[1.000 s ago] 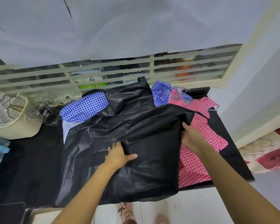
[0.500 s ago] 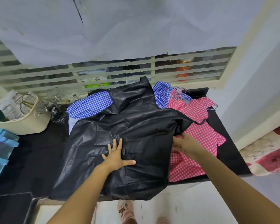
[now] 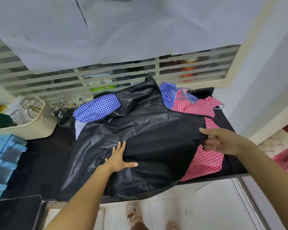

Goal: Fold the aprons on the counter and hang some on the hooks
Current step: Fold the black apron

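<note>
A shiny black apron (image 3: 150, 130) lies spread over the dark counter (image 3: 40, 163), its lower edge hanging over the front. My left hand (image 3: 119, 157) presses flat on its middle with fingers spread. My right hand (image 3: 221, 141) pinches the apron's right edge and holds it out to the right, above a red checked apron (image 3: 208, 161). A blue checked apron (image 3: 96, 107) pokes out from under the black one at the back left, with more blue checked cloth (image 3: 169, 93) at the back. No hooks are in view.
A cream tub (image 3: 28, 128) with packets stands at the back left, glass jars (image 3: 61, 103) beside it. A blue plastic rack (image 3: 3, 160) sits at the left edge. A slatted window grille (image 3: 123, 75) runs behind the counter. A white wall (image 3: 264, 80) stands to the right.
My right hand has pulled the black apron's right edge outward to the right, spreading the cloth wider over the red apron. My left hand has stayed flat on the middle.
</note>
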Demonstrator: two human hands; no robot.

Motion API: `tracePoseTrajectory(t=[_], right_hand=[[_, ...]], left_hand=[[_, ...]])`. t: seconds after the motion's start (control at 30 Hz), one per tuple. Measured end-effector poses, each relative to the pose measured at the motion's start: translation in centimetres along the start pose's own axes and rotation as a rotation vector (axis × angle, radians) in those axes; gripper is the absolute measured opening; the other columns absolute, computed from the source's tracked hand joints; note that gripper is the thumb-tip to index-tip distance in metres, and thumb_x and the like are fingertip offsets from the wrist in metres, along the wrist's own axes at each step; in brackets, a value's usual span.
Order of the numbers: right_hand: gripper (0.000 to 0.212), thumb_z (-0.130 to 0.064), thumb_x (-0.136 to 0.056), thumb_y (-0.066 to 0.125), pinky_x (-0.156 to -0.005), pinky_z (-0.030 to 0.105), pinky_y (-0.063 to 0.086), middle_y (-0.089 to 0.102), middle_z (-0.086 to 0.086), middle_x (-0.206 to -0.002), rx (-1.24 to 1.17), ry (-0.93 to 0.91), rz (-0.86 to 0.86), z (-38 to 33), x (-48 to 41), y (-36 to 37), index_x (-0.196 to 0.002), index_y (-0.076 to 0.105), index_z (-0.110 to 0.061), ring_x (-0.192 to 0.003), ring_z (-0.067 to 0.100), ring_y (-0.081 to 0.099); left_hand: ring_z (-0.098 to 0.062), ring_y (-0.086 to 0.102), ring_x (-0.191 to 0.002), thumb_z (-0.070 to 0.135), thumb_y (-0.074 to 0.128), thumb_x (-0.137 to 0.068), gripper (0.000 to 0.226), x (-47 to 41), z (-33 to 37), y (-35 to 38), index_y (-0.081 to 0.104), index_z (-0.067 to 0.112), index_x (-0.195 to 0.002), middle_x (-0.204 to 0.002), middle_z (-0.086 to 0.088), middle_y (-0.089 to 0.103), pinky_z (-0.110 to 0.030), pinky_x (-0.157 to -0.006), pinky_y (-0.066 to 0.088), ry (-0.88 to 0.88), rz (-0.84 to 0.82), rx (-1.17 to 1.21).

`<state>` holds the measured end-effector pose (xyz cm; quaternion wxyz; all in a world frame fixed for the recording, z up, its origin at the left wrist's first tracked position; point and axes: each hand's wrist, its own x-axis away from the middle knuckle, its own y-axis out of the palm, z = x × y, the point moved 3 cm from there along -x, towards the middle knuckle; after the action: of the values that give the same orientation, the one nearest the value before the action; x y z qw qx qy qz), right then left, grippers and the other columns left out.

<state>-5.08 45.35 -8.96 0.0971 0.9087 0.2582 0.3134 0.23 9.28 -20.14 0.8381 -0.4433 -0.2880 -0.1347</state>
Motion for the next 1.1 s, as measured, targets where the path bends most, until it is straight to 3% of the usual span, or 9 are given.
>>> tracePoseTrajectory(t=[0.1,0.23,0.37,0.43,0.57,0.7,0.8,0.97,1.1], right_hand=[[0.035,-0.025,-0.096,0.047,-0.074,0.027,0.046,0.065,0.006,-0.067,-0.284,-0.108,0.151,0.6,-1.0,-0.7,-0.075,0.072,-0.012,-0.061,0.014,0.059],[0.034,0.007,-0.090,0.040,-0.070,0.027,0.052,0.072,0.004,-0.094,-0.252,-0.219,0.335,4.6,-3.1,-1.1,-0.112,0.061,-0.008,-0.089,0.025,0.059],[0.038,-0.027,-0.077,0.064,-0.085,0.033,0.051,0.069,0.003,-0.116,-0.454,-0.169,0.104,7.2,-2.9,1.2,-0.112,0.070,-0.013,-0.107,0.023,0.065],[0.044,-0.019,-0.072,0.069,-0.076,0.026,0.056,0.068,0.003,-0.118,-0.440,-0.121,0.022,7.8,-2.4,1.8,-0.115,0.066,-0.010,-0.104,0.019,0.067],[0.069,0.001,-0.070,0.076,-0.084,0.019,0.052,0.057,-0.004,-0.128,0.089,0.069,-0.089,8.1,-1.5,2.7,-0.128,0.043,-0.013,-0.110,0.016,0.061],[0.055,-0.027,-0.078,0.077,-0.071,0.004,0.042,0.053,-0.015,-0.115,0.985,0.128,-0.148,6.7,-1.0,5.1,-0.123,0.047,-0.021,-0.090,-0.002,0.052],[0.043,-0.033,-0.076,0.078,-0.063,0.010,0.043,0.055,-0.018,-0.093,1.198,0.055,-0.090,6.5,-1.7,6.1,-0.109,0.057,-0.015,-0.080,0.001,0.054],[0.043,-0.032,-0.093,0.059,-0.105,0.032,0.042,0.057,-0.005,-0.127,0.797,-0.047,-0.022,5.6,-2.4,5.8,-0.132,0.052,-0.014,-0.115,0.016,0.055],[0.054,-0.037,-0.099,0.047,-0.112,0.035,0.029,0.045,0.006,-0.144,0.649,-0.102,0.320,4.4,-2.4,4.7,-0.145,0.036,-0.011,-0.131,0.026,0.042]], left_hand=[[-0.026,-0.021,-0.145,0.062,0.077,-0.063,0.131,-0.4,1.0,0.2,-0.016,0.032,-0.150,-0.158,0.003,-0.024,-0.062,-0.115,0.008,-0.009,-0.032,-0.020],[-0.029,-0.023,-0.144,0.062,0.077,-0.064,0.133,-0.6,1.7,0.5,-0.020,0.030,-0.150,-0.156,0.002,-0.029,-0.068,-0.109,0.003,-0.042,-0.030,-0.121],[-0.027,-0.021,-0.145,0.064,0.074,-0.066,0.126,-0.6,1.3,0.4,-0.014,0.032,-0.151,-0.157,0.004,-0.026,-0.070,-0.109,0.001,-0.029,-0.010,-0.090],[-0.025,-0.020,-0.145,0.069,0.067,-0.069,0.119,-0.6,1.1,0.4,-0.010,0.033,-0.152,-0.158,0.006,-0.023,-0.069,-0.110,0.000,-0.031,0.003,-0.058],[-0.025,-0.020,-0.145,0.079,0.052,-0.069,0.111,-1.1,1.0,0.1,-0.006,0.033,-0.152,-0.159,0.006,-0.020,-0.066,-0.113,0.001,-0.059,-0.006,-0.012],[-0.029,-0.020,-0.145,0.075,0.051,-0.077,0.105,-1.7,1.2,0.1,-0.009,0.033,-0.151,-0.159,0.004,-0.021,-0.066,-0.113,0.003,-0.134,0.007,-0.060],[-0.032,-0.019,-0.145,0.075,0.048,-0.079,0.104,-1.7,2.0,0.4,-0.013,0.033,-0.151,-0.157,0.005,-0.025,-0.069,-0.109,0.003,-0.203,0.028,-0.100],[-0.035,-0.019,-0.144,0.073,0.050,-0.079,0.103,-1.8,1.3,0.3,-0.009,0.031,-0.152,-0.159,0.002,-0.021,-0.064,-0.114,0.004,-0.153,0.029,-0.029],[-0.032,-0.017,-0.146,0.070,0.044,-0.084,0.093,-1.6,0.4,-0.1,-0.002,0.029,-0.153,-0.160,0.004,-0.014,-0.063,-0.115,0.004,-0.130,0.084,0.043]])
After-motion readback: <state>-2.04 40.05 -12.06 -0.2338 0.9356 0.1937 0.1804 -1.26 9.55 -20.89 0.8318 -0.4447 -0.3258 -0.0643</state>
